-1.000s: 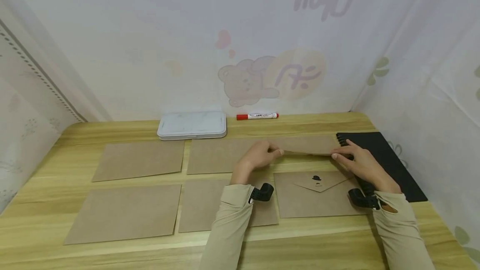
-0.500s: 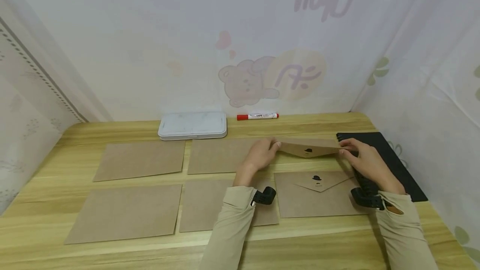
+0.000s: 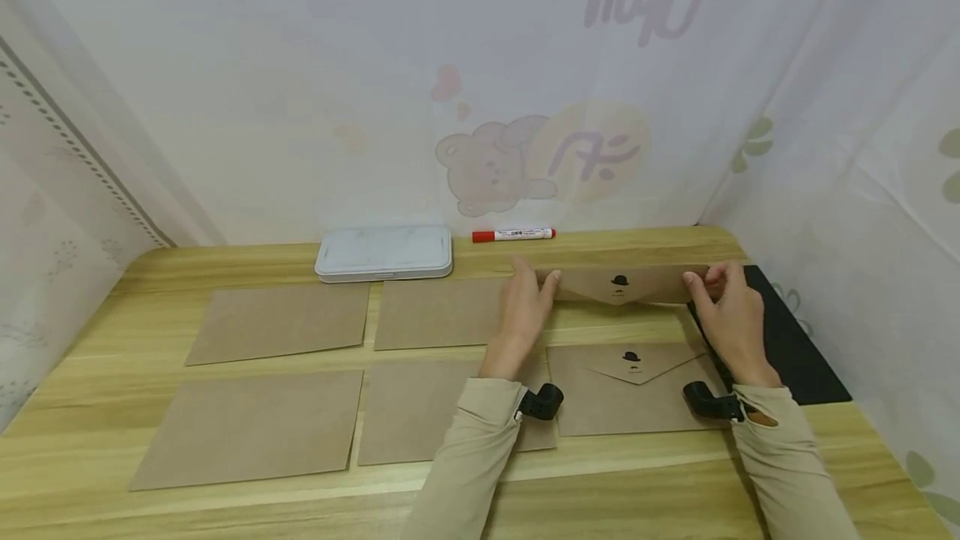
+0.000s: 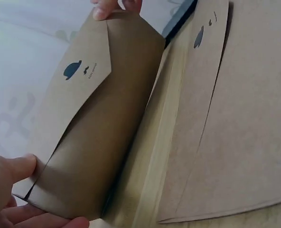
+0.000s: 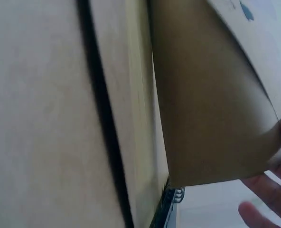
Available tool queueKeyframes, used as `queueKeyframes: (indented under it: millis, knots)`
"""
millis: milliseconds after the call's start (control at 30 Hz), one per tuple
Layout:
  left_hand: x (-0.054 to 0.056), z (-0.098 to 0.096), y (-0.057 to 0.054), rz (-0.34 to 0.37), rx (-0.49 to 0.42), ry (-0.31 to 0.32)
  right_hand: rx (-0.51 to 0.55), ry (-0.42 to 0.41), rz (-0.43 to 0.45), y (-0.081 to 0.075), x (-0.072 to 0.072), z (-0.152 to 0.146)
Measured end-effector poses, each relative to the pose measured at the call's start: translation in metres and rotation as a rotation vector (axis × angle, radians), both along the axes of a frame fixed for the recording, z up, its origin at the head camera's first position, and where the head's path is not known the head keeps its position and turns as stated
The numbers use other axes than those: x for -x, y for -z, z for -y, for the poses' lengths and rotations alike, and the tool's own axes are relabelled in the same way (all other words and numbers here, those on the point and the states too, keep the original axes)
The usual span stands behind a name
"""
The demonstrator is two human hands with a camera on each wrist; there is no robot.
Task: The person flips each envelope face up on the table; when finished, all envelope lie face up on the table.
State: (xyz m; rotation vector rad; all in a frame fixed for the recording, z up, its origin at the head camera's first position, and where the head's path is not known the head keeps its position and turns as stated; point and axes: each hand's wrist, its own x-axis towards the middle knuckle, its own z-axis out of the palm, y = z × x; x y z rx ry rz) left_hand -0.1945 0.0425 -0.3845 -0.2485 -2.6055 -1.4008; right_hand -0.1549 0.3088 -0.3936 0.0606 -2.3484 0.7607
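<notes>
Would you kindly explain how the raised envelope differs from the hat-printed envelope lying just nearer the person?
The raised envelope is tilted up, while the lying envelope rests on the table. The left grip and right grip both hold the raised envelope; neither holds the lying envelope. Both are brown, with a pointed flap and a dark hat print.

Held envelope [image 3: 577, 283]: hat [image 4: 73, 70] and moustache [image 4: 86, 71] sign; lettering beside it too small to read.
Flat envelope [image 3: 637, 411]: same sign, lettering likewise illegible.
Marker [image 3: 523, 234]: small print on white, unreadable.
Wall cloth [image 3: 285, 107]: big purple letters, "HO" legible, rest unclear; higher row cut off; purple mark [image 3: 596, 154] undecipherable.
</notes>
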Motion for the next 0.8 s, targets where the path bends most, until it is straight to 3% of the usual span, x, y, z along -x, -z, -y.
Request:
queueKeyframes:
  millis: [100, 233, 433, 667, 800]
  knots:
    - [-0.0009, -0.0003, 0.0014, -0.025, -0.03, -0.01, -0.032, 0.0, -0.106, 0.0029, 0.0027, 0.0004]
    - [-0.0007, -0.0016, 0.0022, -0.076, -0.049, -0.022, -0.055, -0.051, -0.1, 0.004, 0.0047, -0.0003]
    - [0.0005, -0.0056, 0.0028, -0.216, -0.036, -0.056, -0.131, -0.135, -0.078, 0.0036, 0.004, -0.0009]
    - [0.0026, -0.0098, 0.0003, -0.416, -0.027, -0.142, -0.105, -0.132, -0.236, -0.0017, 0.0046, 0.0044]
    - [0.0025, -0.0091, -0.0051, -0.484, 0.013, -0.169, -0.083, -0.125, -0.258, -0.0047, 0.0043, 0.0047]
